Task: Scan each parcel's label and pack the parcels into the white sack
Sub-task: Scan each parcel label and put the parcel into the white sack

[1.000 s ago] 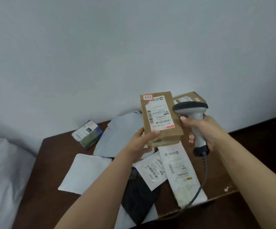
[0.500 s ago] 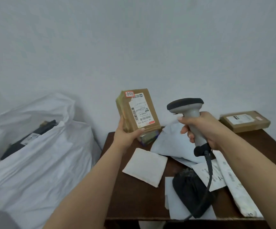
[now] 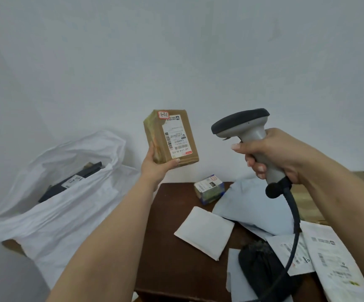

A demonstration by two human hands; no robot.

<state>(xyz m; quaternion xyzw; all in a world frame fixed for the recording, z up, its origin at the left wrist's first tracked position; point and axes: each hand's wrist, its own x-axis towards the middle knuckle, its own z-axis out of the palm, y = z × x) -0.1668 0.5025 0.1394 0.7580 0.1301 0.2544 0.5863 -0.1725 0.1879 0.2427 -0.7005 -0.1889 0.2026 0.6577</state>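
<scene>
Cardboard parcel point(image 3: 172, 137) now higher in gripping left hand point(image 3: 155, 168), nearer white sack point(image 3: 67, 192); right hand point(image 3: 272, 153) clutching scanner point(image 3: 245, 128).

Both forearms bare, no sleeves; left hand point(image 3: 155, 168), right hand point(image 3: 272, 153).

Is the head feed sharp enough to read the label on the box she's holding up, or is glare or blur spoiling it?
Head view: soft, even light, no glare on the brown box in the left hand; barcode bars show, small print too fine to read; wide-angle bending at the edges; scanner in the right hand looks sharp.
</scene>
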